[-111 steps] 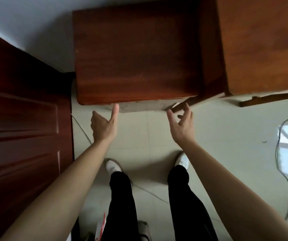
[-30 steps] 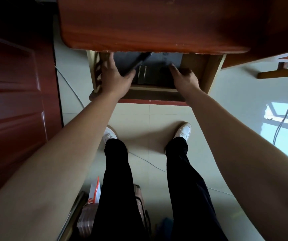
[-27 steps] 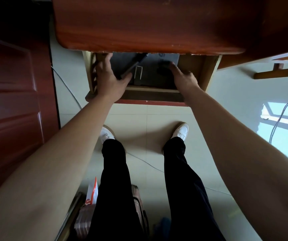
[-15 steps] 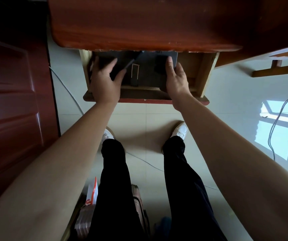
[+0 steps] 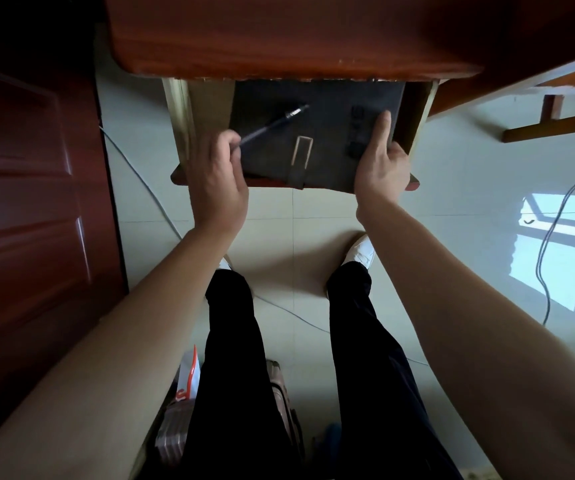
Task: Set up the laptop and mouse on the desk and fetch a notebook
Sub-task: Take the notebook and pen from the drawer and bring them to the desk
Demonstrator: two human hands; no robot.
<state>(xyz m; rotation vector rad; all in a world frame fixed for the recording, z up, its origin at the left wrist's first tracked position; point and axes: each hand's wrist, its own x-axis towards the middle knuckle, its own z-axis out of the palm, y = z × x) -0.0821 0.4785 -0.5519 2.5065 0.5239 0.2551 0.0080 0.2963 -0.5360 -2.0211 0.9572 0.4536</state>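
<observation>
Head view, looking straight down: the left hand (image 5: 217, 174) has its fingers curled tight around the lower end of a dark pen (image 5: 272, 124), whose shaft slants up and to the right so that its metal tip lies over the cover of the notebook (image 5: 317, 133). The right hand (image 5: 381, 168) grips the notebook's right edge, thumb stretched flat along the top of the cover beside some raised dark lettering, the other fingers tucked underneath and hidden. The notebook is a dark, leather-like folder with a strap and a pale rectangular loop at the middle of its near edge; it sits in the open drawer (image 5: 182, 112), its near edge projecting over the drawer's reddish front lip, its far edge under the overhang of the desk (image 5: 296, 32). Whether it rests on the drawer bottom or is lifted clear cannot be told. The drawer's pale wooden side walls show left and right of the notebook. Both bare forearms reach in from the bottom corners. Below, black trousers and white shoes stand on a pale tiled floor (image 5: 314, 220), with a thin cable trailing across it and a patch of window light at the right. A dark red panelled door (image 5: 29, 202) fills the left side, and a small suitcase (image 5: 171, 434) stands by the left leg.
</observation>
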